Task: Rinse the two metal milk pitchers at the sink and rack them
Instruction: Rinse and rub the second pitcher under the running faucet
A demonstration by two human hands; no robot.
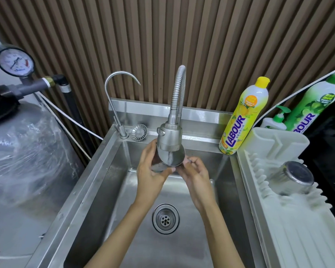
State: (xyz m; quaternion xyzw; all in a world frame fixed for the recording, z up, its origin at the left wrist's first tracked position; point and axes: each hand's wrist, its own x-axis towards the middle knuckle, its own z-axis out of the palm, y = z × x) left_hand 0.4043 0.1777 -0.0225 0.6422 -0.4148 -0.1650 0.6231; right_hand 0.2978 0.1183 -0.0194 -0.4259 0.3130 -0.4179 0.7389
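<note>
Gripping a milk pitcher under the running faucet head, the left hand curled round its body while the right hand pinched its three-o'clock side, above the sink. At three o'clock of them, the other pitcher sat upturned on the drying rack.

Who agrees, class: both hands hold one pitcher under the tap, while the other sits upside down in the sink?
No: the head view shows the other pitcher upside down on the dish rack, not in the sink. The rest is right.
</note>
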